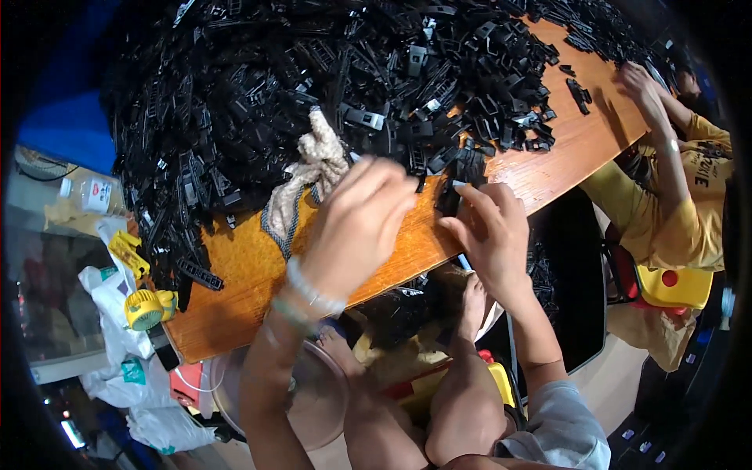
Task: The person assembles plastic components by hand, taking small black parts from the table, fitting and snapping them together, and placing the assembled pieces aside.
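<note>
A large heap of black parts [313, 70] is left at twelve o'clock; whether your hands [495, 239] grip any, I can't tell.

head, sole view | worn on the head, left of a side-by-side pair | faces down and forward over the surface [243, 262] | close: left fingers [380, 184] and right fingers [479, 202] near mid-frame | fisheye, wide enough for wearer's legs [468, 407] and co-worker [689, 204] at right
</note>
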`<state>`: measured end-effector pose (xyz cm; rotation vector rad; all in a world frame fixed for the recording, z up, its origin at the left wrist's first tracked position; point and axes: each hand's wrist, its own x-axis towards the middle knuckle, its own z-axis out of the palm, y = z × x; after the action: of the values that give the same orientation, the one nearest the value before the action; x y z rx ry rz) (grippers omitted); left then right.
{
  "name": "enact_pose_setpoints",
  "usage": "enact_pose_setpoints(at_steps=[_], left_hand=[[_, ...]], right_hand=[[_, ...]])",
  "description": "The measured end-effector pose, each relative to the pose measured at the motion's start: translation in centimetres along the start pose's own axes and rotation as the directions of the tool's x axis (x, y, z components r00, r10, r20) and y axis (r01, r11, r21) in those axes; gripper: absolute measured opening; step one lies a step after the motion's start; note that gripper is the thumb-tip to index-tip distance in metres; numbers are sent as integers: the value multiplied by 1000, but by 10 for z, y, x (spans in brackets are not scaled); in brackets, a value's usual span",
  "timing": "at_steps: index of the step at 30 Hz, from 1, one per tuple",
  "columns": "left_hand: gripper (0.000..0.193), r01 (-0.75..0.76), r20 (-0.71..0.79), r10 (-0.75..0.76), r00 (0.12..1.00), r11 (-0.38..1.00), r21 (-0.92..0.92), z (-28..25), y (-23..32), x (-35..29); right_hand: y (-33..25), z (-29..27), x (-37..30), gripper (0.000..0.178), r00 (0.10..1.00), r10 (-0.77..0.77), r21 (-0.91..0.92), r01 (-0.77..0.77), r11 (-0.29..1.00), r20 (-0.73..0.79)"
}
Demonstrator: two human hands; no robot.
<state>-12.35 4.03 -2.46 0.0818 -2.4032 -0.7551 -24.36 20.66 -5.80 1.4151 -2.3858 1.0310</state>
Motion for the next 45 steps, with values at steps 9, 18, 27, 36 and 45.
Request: enact_pose_setpoints(at_steps=[9,18,27,36,45], left_hand=[[12,151,-155,-78,985,826,543,68,-47,119],[8,50,-225,14,974,960,276,38,-18,85],[13,59,-115,-19,993,934,352,38,-22,82],[13,-263,-20,296,955,877,403,32,-4,60],[16,-268,-40,360,932,759,593,-13,32,-20]], right_hand=[[-7,25,-7,38,998,-35,189,44,981,-49],[-2,25,-6,42,998,-41,183,49,982,-50],[-5,27,-3,40,997,-46,179,56,982,-61],[-4,28,-5,40,996,-56,183,69,981,-75],[-5,23,-1,37,997,-62,168,70,983,-53]])
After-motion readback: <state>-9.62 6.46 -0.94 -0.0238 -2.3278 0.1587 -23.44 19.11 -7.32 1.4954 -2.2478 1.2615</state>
